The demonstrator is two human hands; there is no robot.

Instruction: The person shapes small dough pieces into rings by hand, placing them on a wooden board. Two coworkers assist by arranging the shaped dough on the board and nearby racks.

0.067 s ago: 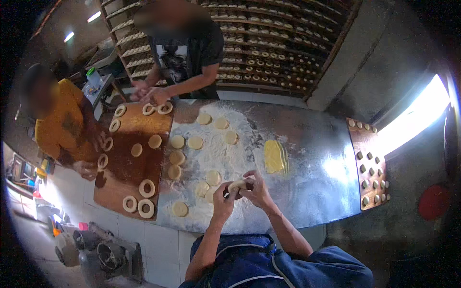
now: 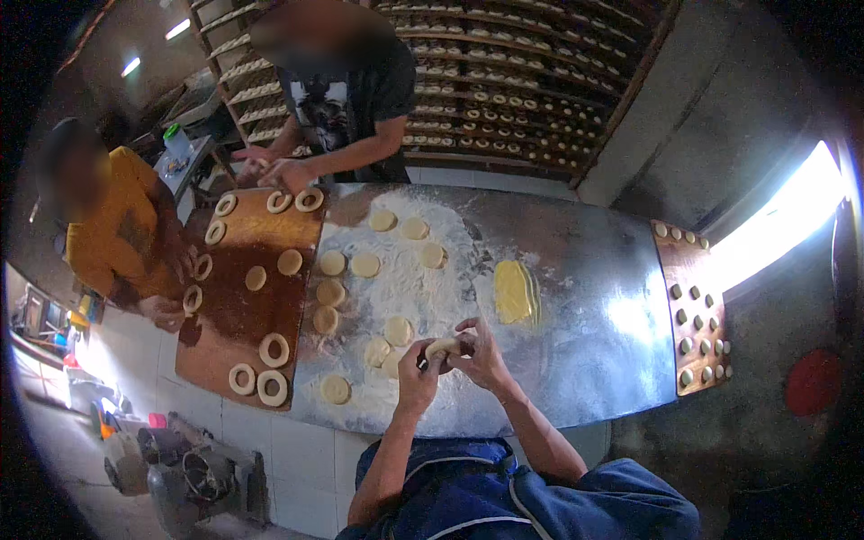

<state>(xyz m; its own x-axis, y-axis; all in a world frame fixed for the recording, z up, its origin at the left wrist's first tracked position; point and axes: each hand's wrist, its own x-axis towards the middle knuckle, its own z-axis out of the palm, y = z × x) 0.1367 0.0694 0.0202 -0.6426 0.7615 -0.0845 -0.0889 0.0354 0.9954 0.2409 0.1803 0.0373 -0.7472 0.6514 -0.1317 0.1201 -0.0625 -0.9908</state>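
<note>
Between my two hands a pale piece of dough (image 2: 442, 347) is held up over the near edge of the metal table (image 2: 594, 360). My left hand (image 2: 418, 373) pinches its left side and my right hand (image 2: 481, 358) grips the right side, so much of its shape is hidden by fingers. Just left of my left hand lie several flat dough rounds (image 2: 399, 330), one partly covered by that hand. Beyond my right hand a slab of yellow fat or dough (image 2: 514, 292) rests on the metal.
A wooden board (image 2: 243, 310) at the left bears dough rings (image 2: 274, 349); two co-workers (image 2: 346, 117) stand around it. White flour (image 2: 405, 283) covers the table's middle. Another board (image 2: 688, 288) with small dough pieces lies at the right end. Racks of shaped dough (image 2: 513, 99) line the back.
My hands and the dough stay almost in place. The far co-worker's hands have shifted slightly left and apart.
</note>
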